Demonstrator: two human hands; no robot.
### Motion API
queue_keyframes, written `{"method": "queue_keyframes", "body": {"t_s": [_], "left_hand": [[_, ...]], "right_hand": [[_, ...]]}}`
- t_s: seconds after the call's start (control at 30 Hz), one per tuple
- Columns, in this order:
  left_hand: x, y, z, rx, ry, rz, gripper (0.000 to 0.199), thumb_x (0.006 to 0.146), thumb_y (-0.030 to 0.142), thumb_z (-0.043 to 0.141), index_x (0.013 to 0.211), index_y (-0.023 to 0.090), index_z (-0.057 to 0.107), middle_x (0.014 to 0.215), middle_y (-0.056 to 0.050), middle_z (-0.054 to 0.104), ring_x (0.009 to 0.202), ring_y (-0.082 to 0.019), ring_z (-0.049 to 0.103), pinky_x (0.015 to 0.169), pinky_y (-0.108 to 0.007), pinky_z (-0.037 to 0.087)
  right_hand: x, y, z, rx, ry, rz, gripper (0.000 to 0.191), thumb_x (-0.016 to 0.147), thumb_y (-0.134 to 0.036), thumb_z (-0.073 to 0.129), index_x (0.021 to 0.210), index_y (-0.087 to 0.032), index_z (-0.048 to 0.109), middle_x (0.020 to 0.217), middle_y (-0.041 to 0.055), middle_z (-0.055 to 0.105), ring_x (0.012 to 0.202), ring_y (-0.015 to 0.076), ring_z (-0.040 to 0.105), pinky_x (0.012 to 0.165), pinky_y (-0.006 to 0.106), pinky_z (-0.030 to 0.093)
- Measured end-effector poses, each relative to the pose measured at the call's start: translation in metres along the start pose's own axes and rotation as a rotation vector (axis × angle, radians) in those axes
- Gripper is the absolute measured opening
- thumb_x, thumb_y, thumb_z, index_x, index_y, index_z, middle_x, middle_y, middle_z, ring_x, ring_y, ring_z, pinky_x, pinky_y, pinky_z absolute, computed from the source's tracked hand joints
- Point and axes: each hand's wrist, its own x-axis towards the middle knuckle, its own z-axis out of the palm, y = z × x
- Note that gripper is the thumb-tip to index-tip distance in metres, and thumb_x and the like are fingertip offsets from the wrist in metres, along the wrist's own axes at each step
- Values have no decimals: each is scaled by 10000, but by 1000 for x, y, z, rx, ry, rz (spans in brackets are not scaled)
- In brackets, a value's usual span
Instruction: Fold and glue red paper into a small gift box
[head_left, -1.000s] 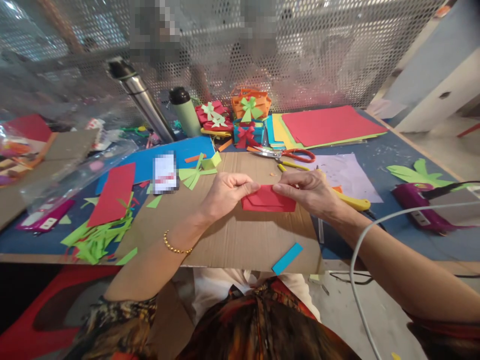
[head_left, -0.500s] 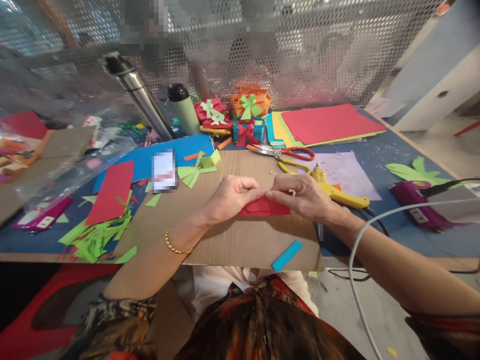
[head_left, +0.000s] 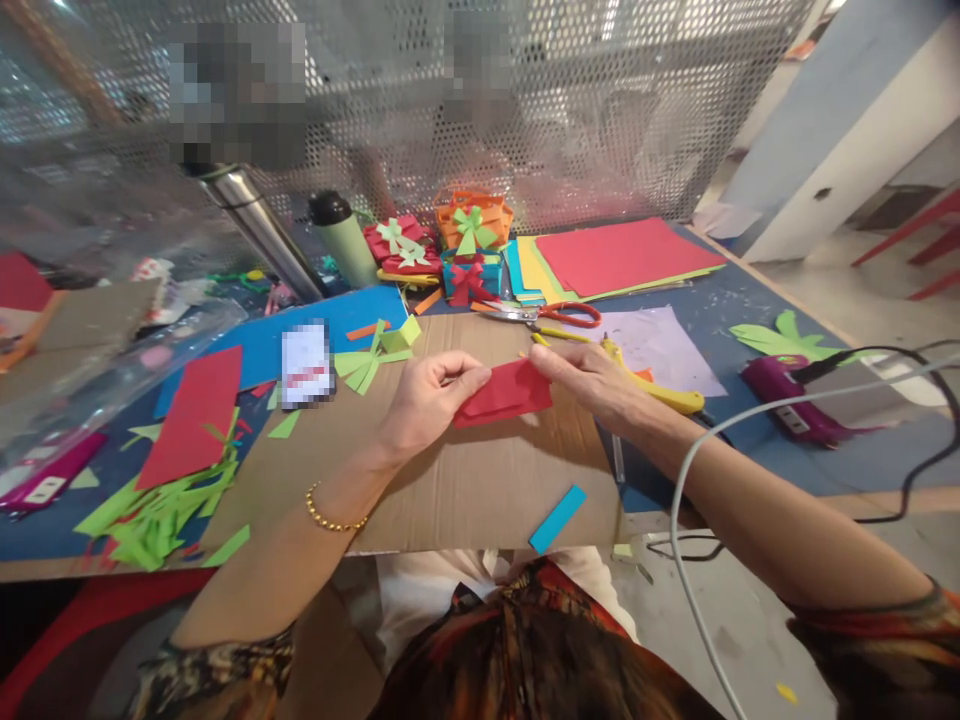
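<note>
A small piece of folded red paper (head_left: 504,392) is held between my two hands, over the brown cardboard sheet (head_left: 450,480). My left hand (head_left: 435,400) pinches its left end between thumb and fingers. At its upper right end, my right hand (head_left: 574,375) grips it, with the fingers partly hidden behind. Just beyond the right hand lie a yellow glue gun (head_left: 660,392) and red-handled scissors (head_left: 547,314). A blue paper strip (head_left: 557,519) rests on the cardboard near its front edge.
Left of the cardboard are green paper scraps (head_left: 161,515), a red sheet (head_left: 193,415) and a phone-like item (head_left: 306,363). Small paper boxes with bows (head_left: 471,275), coloured sheets (head_left: 622,258) and two flasks (head_left: 259,230) stand behind. A white cable (head_left: 679,520) crosses my right forearm.
My hands have moved apart along the red paper, from fingertips meeting at its top edge to holding opposite ends, so more of it shows. The camera view has shifted slightly.
</note>
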Motion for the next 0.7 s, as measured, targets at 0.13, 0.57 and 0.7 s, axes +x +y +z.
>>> {"method": "queue_keyframes", "body": {"t_s": [0.13,0.57,0.7], "left_hand": [[-1,2,2,27,-19,-1,272,850,405,686,726,165,712,656,-13,671,594,-115,544,546,-230,434],[-2,-1,6,21,-22,24,270,862,410,657,747,167,683,694,-14,661,628,-116,537,583,-242,434],[-3,1,8,89,-60,82,255,883,368,627,729,171,676,692,-12,671,635,-121,552,615,-248,451]], "right_hand": [[1,0,6,159,-63,25,637,844,-811,635,696,-193,682,644,10,609,646,145,505,630,311,381],[3,1,1,225,-26,62,646,794,-842,660,703,-204,701,712,32,660,694,160,563,657,311,437],[4,0,8,122,-36,60,616,732,-788,760,684,-177,698,612,-1,570,586,121,465,536,283,330]]}}
